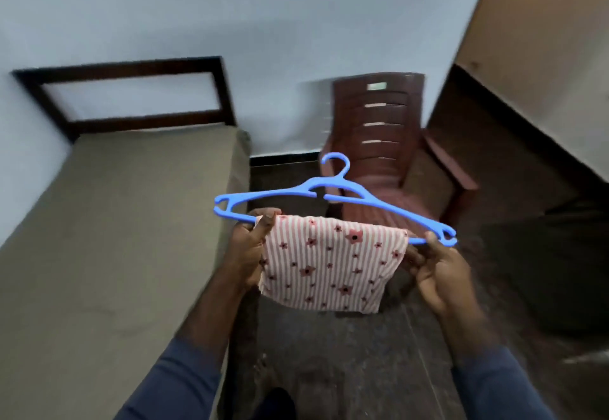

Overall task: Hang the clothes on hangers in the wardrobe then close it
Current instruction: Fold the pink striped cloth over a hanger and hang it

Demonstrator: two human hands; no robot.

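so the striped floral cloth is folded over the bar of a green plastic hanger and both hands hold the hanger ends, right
Not quite: the head view shows the plastic hanger is blue, not green. The rest holds: the pink-and-white striped floral cloth is folded over its lower bar, the left hand grips near one end and the right hand near the other.

head view | looks forward and down | close above hands, bed left, chair ahead
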